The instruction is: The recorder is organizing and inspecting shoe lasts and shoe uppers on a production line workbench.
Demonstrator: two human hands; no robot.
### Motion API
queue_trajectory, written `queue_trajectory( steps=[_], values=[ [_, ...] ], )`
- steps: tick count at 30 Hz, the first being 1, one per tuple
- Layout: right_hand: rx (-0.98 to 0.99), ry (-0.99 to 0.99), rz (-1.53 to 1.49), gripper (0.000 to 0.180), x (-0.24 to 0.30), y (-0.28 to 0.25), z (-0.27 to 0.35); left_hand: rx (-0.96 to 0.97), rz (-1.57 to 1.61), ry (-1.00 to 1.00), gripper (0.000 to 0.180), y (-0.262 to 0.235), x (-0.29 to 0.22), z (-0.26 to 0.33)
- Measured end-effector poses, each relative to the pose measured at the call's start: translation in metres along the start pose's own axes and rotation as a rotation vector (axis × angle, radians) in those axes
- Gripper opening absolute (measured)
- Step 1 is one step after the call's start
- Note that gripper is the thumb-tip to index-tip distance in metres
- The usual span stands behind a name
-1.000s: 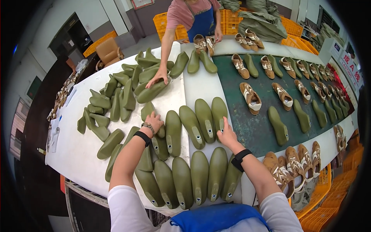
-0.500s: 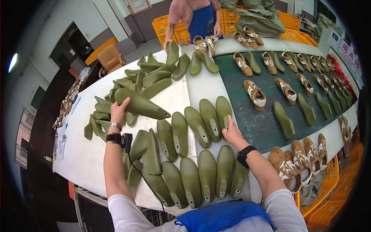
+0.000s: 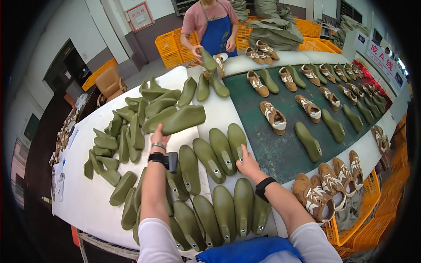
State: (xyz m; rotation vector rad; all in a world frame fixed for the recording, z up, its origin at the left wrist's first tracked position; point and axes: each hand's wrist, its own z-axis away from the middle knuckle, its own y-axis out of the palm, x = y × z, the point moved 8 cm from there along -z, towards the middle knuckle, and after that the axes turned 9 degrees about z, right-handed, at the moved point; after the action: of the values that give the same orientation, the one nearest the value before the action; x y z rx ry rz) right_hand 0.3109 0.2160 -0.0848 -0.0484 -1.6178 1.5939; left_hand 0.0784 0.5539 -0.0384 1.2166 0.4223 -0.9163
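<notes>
Green shoe lasts (image 3: 106, 143) are spread over a white table (image 3: 87, 197), on either side of the fingers. Beyond the right hand's fingers and to their right, a dark green mat (image 3: 256, 147) is occupied by rows of lasts and brown-and-white shoes (image 3: 274, 117). To the left of the left hand's fingers, lasts are heaped loosely; between the right hand's fingers and the body, others are set side by side. A single raised last (image 3: 188, 119) is held sideways just beyond the left wrist. By the left hand (image 3: 160, 136) it is clasped from the near side, with the remaining fingers partly hidden. By the right hand (image 3: 248, 164), its fingers partly curled, the near end of a tabletop last (image 3: 236, 139) is touched; whether it is gripped cannot be told.
</notes>
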Motion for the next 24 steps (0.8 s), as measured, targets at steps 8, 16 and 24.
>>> queue_trajectory(
  steps=[8,16,24],
  values=[
    [-0.020,0.016,-0.015,0.073,-0.013,-0.003,-0.001,0.239,-0.439,-0.030,0.039,0.068,0.044,0.027],
    [-0.038,-0.003,0.011,0.073,-0.009,-0.004,-0.007,0.681,-2.136,-0.072,0.080,-0.006,0.073,0.170],
    [0.001,0.040,0.018,0.074,-0.001,-0.001,-0.010,0.440,-1.794,0.290,0.074,-0.039,0.087,0.180]
  ],
)
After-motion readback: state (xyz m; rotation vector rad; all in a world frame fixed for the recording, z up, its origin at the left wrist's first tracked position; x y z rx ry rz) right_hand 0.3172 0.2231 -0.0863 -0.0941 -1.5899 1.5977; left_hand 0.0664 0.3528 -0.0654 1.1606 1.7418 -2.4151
